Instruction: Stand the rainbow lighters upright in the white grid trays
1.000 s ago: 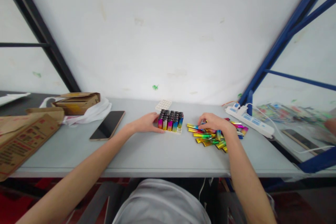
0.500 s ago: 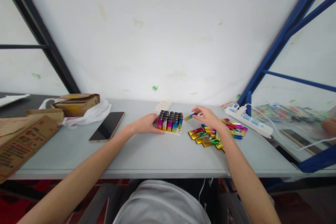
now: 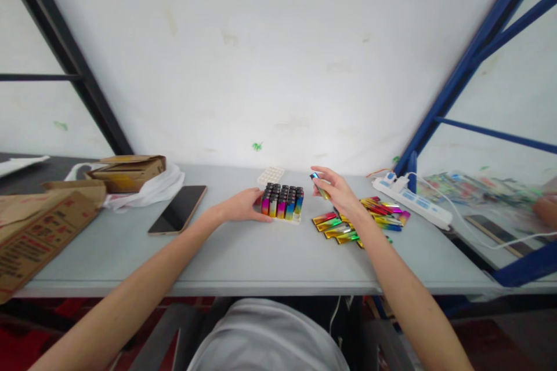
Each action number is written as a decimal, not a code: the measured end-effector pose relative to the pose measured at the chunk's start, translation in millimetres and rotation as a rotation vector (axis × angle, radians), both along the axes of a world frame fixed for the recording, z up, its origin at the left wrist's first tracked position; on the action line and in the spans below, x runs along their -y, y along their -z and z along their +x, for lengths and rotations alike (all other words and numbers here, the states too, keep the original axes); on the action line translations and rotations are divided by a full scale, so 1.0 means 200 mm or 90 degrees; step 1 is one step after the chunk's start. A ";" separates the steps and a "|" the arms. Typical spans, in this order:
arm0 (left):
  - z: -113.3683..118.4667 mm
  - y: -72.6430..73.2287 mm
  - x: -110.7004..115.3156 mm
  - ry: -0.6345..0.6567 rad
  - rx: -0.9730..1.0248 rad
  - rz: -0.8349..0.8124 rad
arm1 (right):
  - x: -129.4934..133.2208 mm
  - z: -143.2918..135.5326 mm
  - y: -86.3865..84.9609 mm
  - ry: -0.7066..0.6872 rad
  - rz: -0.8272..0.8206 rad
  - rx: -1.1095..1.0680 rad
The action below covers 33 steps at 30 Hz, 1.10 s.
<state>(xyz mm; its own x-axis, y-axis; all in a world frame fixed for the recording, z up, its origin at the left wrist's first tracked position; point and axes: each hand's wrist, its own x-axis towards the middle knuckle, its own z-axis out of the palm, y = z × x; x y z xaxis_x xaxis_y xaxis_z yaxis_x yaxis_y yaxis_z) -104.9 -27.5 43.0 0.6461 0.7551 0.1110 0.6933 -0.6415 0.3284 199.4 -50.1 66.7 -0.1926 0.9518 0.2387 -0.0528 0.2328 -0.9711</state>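
Several shiny lighters with black tops stand upright in rows in a white tray at the middle of the table. My left hand grips the left side of this filled tray, thumb at its front corner. Held in the fingers of my right hand is a single lighter, tilted, its top end toward the upper left, just right of the tray. A loose pile of colourful lighters lies on the table, partly hidden under my right forearm.
Behind the filled tray lies another white tray. To the left are a phone, a white bag and cardboard boxes. A power strip lies right of the pile; a person's hand shows at the far right.
My right hand has lifted slightly, turning its lighter from lying nearly level to a steeper tilt with the top end now toward the left. My left hand has stayed on the tray.
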 end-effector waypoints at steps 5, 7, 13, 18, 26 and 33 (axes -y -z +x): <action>0.00 0.00 0.00 -0.013 -0.003 0.000 | -0.01 -0.04 0.03 -0.055 -0.019 0.027; 0.00 0.00 0.00 -0.013 0.004 -0.006 | -0.02 -0.05 0.05 -0.063 0.001 0.043; 0.00 0.00 0.00 -0.005 0.033 -0.024 | -0.02 -0.07 0.09 -0.092 0.042 0.115; 0.00 0.00 0.01 0.002 0.041 -0.022 | 0.01 -0.07 0.06 -0.108 0.039 0.115; 0.00 0.01 0.00 -0.012 0.031 -0.015 | 0.01 -0.08 0.06 -0.032 0.006 0.103; -0.01 0.01 0.00 -0.015 0.031 -0.019 | -0.02 -0.10 0.12 0.106 0.137 0.216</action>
